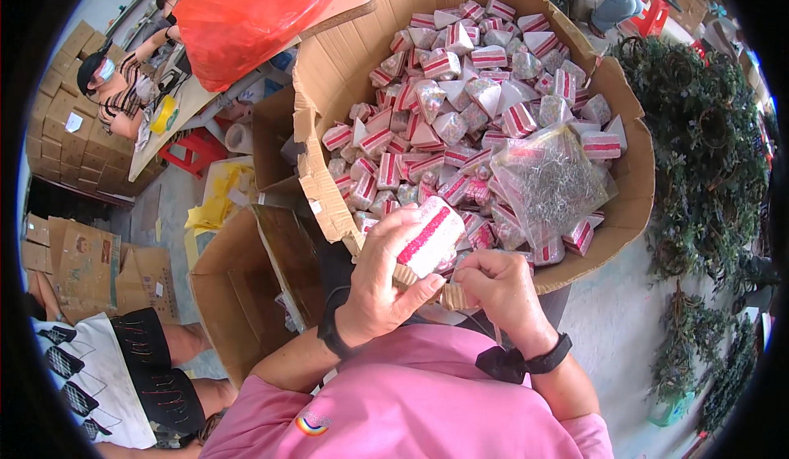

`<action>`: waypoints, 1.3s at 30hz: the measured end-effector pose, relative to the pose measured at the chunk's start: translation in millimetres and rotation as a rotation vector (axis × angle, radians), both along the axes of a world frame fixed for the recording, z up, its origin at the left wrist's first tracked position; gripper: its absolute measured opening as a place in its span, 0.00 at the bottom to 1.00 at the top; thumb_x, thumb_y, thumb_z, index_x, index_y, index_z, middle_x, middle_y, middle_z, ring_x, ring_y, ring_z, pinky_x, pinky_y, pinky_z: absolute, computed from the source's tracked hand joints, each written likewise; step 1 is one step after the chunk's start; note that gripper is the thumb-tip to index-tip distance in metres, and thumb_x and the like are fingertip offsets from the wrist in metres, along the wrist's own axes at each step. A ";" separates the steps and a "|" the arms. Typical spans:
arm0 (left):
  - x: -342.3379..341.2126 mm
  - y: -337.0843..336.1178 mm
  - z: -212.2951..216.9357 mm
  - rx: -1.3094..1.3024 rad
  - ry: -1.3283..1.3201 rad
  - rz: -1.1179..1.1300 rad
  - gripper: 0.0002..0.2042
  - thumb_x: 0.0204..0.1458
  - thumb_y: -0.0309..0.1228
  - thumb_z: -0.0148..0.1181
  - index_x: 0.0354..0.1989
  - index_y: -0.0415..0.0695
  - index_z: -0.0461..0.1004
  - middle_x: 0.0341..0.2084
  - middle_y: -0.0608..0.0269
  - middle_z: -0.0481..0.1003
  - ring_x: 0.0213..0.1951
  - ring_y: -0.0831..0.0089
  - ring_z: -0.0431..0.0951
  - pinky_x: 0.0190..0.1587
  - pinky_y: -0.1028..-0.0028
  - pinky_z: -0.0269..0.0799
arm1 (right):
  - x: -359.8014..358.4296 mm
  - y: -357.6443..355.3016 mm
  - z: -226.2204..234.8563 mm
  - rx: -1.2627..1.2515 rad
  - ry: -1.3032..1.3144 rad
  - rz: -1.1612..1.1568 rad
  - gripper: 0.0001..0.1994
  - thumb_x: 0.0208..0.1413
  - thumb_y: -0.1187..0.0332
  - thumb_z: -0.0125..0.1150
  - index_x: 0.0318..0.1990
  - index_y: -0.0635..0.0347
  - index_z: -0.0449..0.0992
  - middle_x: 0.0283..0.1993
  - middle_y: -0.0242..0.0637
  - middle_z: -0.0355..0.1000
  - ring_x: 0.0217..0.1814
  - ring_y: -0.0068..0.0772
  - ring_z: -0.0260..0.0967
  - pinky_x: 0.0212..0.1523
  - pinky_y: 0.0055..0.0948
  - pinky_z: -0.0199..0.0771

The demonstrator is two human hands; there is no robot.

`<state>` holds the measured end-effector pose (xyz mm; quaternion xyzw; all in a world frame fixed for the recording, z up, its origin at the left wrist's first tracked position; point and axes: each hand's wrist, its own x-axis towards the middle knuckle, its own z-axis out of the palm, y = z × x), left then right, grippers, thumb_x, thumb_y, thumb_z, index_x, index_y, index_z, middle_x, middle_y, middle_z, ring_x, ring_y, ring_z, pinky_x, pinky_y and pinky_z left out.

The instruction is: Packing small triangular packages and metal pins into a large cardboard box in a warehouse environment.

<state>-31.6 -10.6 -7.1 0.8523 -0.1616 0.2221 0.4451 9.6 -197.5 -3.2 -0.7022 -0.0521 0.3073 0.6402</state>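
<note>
My left hand [378, 282] is closed round a cake-slice ornament [431, 235], white and sparkly with a deep pink stripe. Close beside its lower end, my right hand [503, 295] has its fingers pinched together; whatever is between them is too small to make out. Both hands are over the near edge of a large open cardboard box [604, 237]. Many similar cake-slice ornaments [411, 134] fill it in a loose heap. On top of the heap, at its right, lies a clear plastic bag [555, 181] of thin silvery wire pieces.
A smaller open carton [234, 295] stands left of the big box. Beyond it, a red plastic bag [251, 15] rests on a table end. Green garlands [690, 163] hang at the right. People work at the far left, and another person [123, 377] is at the lower left.
</note>
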 end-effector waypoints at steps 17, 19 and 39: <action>2.5 -0.1 -4.2 -0.060 0.142 -0.013 0.26 0.49 0.35 0.64 0.54 0.35 0.63 0.51 0.46 0.66 0.53 0.54 0.69 0.55 0.64 0.64 | 6.8 -0.1 -13.0 0.094 0.159 0.026 0.07 0.51 0.73 0.54 0.24 0.65 0.74 0.16 0.26 0.65 0.18 0.13 0.58 0.18 0.19 0.55; 2.7 -0.3 -6.7 -0.062 0.141 -0.009 0.26 0.49 0.35 0.64 0.54 0.35 0.63 0.51 0.46 0.66 0.53 0.54 0.69 0.54 0.64 0.65 | 2.3 1.8 -22.6 0.071 0.014 0.009 0.08 0.51 0.73 0.53 0.23 0.65 0.73 0.17 0.28 0.66 0.18 0.14 0.60 0.18 0.20 0.57; 2.9 48.0 -36.2 -0.732 0.346 0.210 0.16 0.57 0.30 0.57 0.50 0.37 0.65 0.43 0.62 0.70 0.44 0.78 0.70 0.48 0.77 0.67 | 5.8 32.0 133.6 0.333 -1.125 0.227 0.04 0.52 0.75 0.52 0.28 0.66 0.70 0.29 0.39 0.71 0.29 0.24 0.65 0.33 0.24 0.66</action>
